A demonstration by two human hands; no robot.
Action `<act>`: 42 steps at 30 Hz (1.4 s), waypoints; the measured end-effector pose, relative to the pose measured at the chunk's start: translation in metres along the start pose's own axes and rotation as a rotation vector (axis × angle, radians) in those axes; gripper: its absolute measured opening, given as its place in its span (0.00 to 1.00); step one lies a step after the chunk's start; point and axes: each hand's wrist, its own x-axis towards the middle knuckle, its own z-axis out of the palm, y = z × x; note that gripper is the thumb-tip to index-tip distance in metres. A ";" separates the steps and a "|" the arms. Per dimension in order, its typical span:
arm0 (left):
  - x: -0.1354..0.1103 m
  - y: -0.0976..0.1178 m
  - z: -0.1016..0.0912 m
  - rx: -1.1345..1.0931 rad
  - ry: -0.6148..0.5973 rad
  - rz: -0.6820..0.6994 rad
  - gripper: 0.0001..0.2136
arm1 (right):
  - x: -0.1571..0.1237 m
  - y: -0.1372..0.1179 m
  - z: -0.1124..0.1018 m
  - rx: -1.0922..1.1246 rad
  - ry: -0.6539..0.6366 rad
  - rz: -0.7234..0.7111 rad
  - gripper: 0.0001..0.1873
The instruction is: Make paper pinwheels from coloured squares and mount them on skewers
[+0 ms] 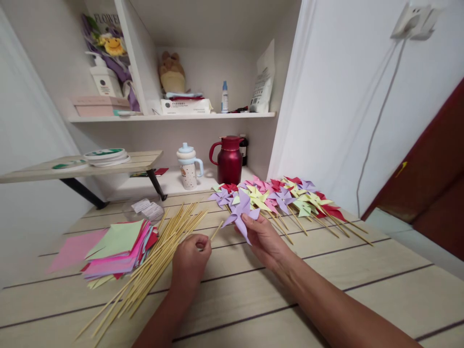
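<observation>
Left hand pinches a stick, right hand holds a purple pinwheel

At the far left, white discs (107, 157) sit on a low stand (145, 163). In front of it, a pile of coloured paper (116, 246) lies on the table (232, 309), with a clear box (143, 210) just behind. Beside the paper, loose sticks (159, 256) lie slantwise in a long heap. Next comes the left hand (191, 258), fingers curled, pinching one stick (216, 231) whose pale tip points up and right. Behind it stand a cup (189, 169) and a red jug (230, 162).

The purple pinwheel (239, 212) is just past that tip, above the table; I cannot tell whether they touch. The right hand (264, 238) grips it at one side, thumb on top. Behind and to the right, finished pinwheels (282, 197) on sticks lie in an overlapping crowd. At the far right, a cable (379, 116) hangs down the wall.
</observation>
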 end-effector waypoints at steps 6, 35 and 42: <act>-0.008 0.011 0.006 -0.082 -0.018 0.051 0.07 | -0.003 -0.001 0.004 0.034 0.003 0.009 0.13; -0.014 0.020 -0.003 -0.777 -0.210 -0.151 0.20 | 0.003 -0.017 -0.008 -0.125 -0.015 -0.192 0.13; -0.015 0.027 -0.016 -1.194 -0.278 -0.234 0.16 | -0.010 -0.022 -0.007 -0.329 -0.098 -0.170 0.12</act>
